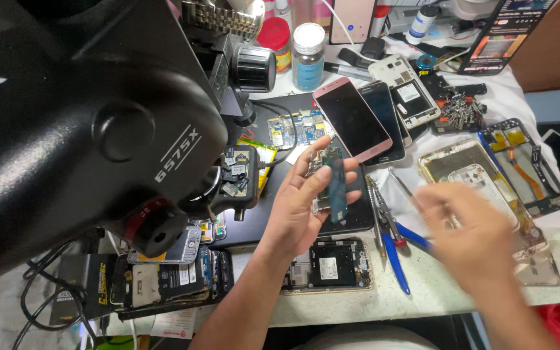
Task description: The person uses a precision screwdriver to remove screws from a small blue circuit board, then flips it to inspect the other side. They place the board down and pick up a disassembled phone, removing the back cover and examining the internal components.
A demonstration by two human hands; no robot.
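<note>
My left hand [299, 204] is raised over the dark work mat [264, 220], palm up, holding a small phone circuit board [332, 185] with a dark blue-green strip between thumb and fingers. My right hand [471, 230] is blurred with motion to the right, above the white bench top; I cannot tell whether it holds anything. An opened phone body [328, 266] lies just below my left hand. Blue-handled pliers [393, 249] and tweezers [376, 214] lie between the two hands.
A large black microscope head [79, 123] fills the left. Phones [351, 116] lean at the back with bottles [308, 55] behind. Gold phone frames [474, 172] and an open chassis [520, 162] lie right. Boards and parts [163, 275] crowd the lower left, with cables.
</note>
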